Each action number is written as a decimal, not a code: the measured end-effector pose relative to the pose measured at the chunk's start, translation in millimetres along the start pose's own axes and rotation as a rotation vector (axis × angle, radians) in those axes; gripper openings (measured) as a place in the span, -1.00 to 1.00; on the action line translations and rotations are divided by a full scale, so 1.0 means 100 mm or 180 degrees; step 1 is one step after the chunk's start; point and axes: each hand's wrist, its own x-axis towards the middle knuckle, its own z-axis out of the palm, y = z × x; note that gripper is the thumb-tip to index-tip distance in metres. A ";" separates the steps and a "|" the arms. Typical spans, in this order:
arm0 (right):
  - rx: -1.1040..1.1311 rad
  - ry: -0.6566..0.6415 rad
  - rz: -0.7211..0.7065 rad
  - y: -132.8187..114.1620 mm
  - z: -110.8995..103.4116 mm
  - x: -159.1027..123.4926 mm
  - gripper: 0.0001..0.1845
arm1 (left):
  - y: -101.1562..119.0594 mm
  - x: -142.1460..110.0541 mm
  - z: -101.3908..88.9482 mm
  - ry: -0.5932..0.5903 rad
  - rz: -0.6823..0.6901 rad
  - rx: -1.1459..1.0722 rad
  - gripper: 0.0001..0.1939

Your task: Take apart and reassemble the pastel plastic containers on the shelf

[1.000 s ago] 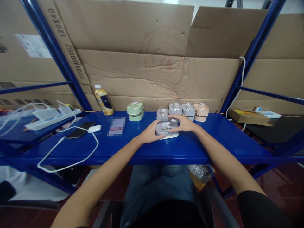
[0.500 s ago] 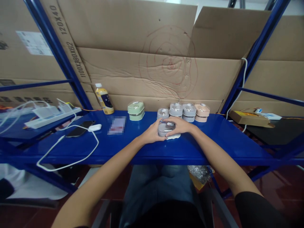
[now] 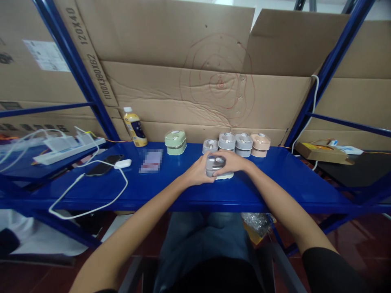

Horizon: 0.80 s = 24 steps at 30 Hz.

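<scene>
White cable (image 3: 65, 218) loops over the front edge of the blue desk (image 3: 146, 191), lower left of the frame. At centre, a grey lidded box (image 3: 215, 165) sits between left hand (image 3: 198, 170) and right hand (image 3: 233, 161); each grip is curled against its sides, fingers covering part of it. Contact with the desk cannot be determined. A flat white item (image 3: 226, 176) lies partly under the right hand. Left of centre: a pixelated packet (image 3: 152, 160); farther left, a dark phone (image 3: 105, 165). Behind the hands stand three grey boxes (image 3: 227, 140) and a peach box (image 3: 260, 143), the leftmost partly obstructed. Left of these: a green box (image 3: 175, 140), then a yellow bottle (image 3: 132, 126). Cardboard (image 3: 168, 93) backs the desk.
</scene>
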 end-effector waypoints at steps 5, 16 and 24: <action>-0.0059 0.0046 -0.0005 -0.03 0.01 -0.02 0.08 | 0.01 0.00 0.00 0.0041 0.0109 -0.0035 0.17; -0.0210 -0.0163 0.0044 -0.11 -0.06 0.00 -0.04 | 0.00 -0.01 0.04 0.0085 -0.0017 -0.0196 0.34; -0.0263 -0.0223 0.0094 -0.07 -0.04 0.01 -0.04 | 0.03 -0.01 0.04 -0.0030 -0.0051 -0.0134 0.31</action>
